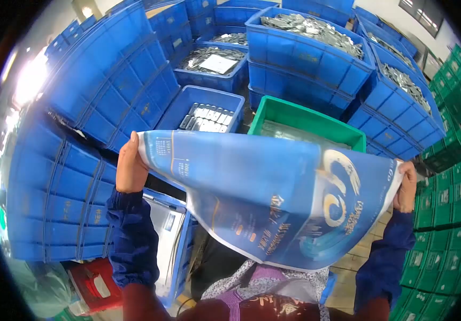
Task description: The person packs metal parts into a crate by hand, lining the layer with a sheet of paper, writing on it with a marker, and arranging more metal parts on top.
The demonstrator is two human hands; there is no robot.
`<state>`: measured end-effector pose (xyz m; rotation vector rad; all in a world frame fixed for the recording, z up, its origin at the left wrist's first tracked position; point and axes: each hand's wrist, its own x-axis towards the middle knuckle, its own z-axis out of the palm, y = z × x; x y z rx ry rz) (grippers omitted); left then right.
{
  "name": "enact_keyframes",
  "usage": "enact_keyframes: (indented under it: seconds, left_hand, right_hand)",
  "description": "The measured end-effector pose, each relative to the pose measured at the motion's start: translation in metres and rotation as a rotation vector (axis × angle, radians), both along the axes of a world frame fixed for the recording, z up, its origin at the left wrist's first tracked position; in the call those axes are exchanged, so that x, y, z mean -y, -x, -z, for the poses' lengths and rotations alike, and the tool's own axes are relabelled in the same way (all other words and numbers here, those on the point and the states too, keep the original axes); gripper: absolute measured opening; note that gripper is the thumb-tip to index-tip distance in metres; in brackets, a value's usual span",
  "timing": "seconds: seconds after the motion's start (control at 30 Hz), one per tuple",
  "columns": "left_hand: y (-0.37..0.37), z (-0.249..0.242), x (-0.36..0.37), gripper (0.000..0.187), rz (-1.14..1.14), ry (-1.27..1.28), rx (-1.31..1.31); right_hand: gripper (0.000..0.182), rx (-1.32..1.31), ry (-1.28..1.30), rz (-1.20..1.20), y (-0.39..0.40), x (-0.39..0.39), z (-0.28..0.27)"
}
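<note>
A large blue printed sheet with a white edge is stretched between my two hands, its lower edge sagging toward my lap. My left hand pinches its upper left corner, thumb on top. At the right end, my right hand grips the other upper corner with its fingers closed. Behind the sheet, a green bin is partly covered by it. Just beyond on the left, a blue bin holds rows of small metallic parts.
Stacked blue bins full of metal pieces stand ahead. Tall blue crates rise at the left, green crates at the right. A blue-rimmed box with white contents and a red container lie at the lower left.
</note>
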<state>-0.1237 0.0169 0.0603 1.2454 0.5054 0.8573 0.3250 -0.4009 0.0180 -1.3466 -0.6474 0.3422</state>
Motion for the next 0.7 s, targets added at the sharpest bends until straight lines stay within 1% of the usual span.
enact_keyframes:
  seconds: [0.03, 0.07, 0.1, 0.13, 0.17, 0.23, 0.3, 0.33, 0.37, 0.4, 0.43, 0.47, 0.5, 0.53, 0.57, 0.6, 0.63, 0.7]
  left_hand:
    - [0.003, 0.003, -0.004, 0.031, 0.010, 0.091, 0.002]
    - [0.003, 0.000, -0.001, 0.028, 0.001, 0.024, -0.051]
    - [0.002, -0.006, 0.003, 0.026, -0.006, -0.042, -0.105]
    - [0.002, -0.009, 0.006, 0.019, -0.029, -0.061, -0.083]
    - [0.003, -0.009, 0.006, 0.019, -0.030, -0.060, -0.078]
    - [0.004, -0.011, 0.006, 0.017, -0.102, -0.157, -0.056]
    - [0.004, -0.019, 0.008, 0.015, -0.143, -0.210, -0.043]
    - [0.006, -0.023, 0.009, 0.015, -0.153, -0.254, -0.047]
    - [0.006, -0.031, 0.015, 0.015, -0.213, -0.294, -0.087]
    - [0.004, -0.038, 0.021, 0.015, -0.286, -0.396, -0.078]
    - [0.003, -0.044, 0.027, 0.015, -0.359, -0.497, -0.070]
    - [0.005, -0.051, 0.032, 0.011, -0.390, -0.589, -0.063]
    - [0.010, -0.054, 0.035, 0.010, -0.443, -0.634, -0.033]
    - [0.016, -0.056, 0.038, 0.009, -0.493, -0.679, 0.003]
    - [0.028, -0.057, 0.039, 0.012, -0.576, -0.747, -0.032]
    - [0.034, -0.057, 0.044, 0.017, -0.623, -0.710, 0.064]
    - [0.045, -0.058, 0.047, 0.023, -0.570, -0.685, 0.142]
    - [0.067, -0.056, 0.054, 0.034, -0.561, -0.684, 0.167]
  right_hand:
    - [0.011, 0.002, -0.006, -0.015, 0.002, 0.003, -0.005]
    - [0.011, 0.004, -0.010, -0.026, 0.008, 0.003, -0.015]
    - [0.011, 0.094, -0.017, -0.080, 0.005, 0.005, -0.016]
    - [0.011, 0.101, -0.014, -0.083, 0.003, 0.006, -0.018]
    - [0.010, 0.143, 0.055, -0.016, 0.003, 0.006, -0.021]
    - [0.008, 0.233, 0.195, 0.091, 0.008, 0.006, -0.031]
    - [0.012, 0.414, 0.323, 0.034, -0.002, 0.012, -0.047]
    - [0.018, 0.198, 0.175, 0.015, 0.000, 0.011, -0.048]
    - [0.020, 0.099, 0.086, 0.070, 0.022, -0.002, -0.064]
    - [0.022, -0.003, -0.002, 0.124, 0.039, -0.011, -0.079]
    - [0.015, 0.548, 0.212, 0.174, 0.034, -0.005, -0.085]
    - [0.013, 0.408, 0.193, 0.132, 0.038, -0.004, -0.091]
    - [0.014, 0.270, 0.170, 0.094, 0.045, -0.004, -0.096]
    - [0.029, 0.270, 0.033, 0.135, 0.054, -0.005, -0.100]
    - [0.039, 0.313, -0.029, 0.179, 0.084, -0.014, -0.116]
    - [0.049, 0.357, -0.091, 0.225, 0.115, -0.022, -0.133]
    - [0.056, 0.368, -0.140, 0.253, 0.125, -0.017, -0.137]
    - [0.051, 0.308, -0.035, 0.219, 0.140, 0.012, -0.143]
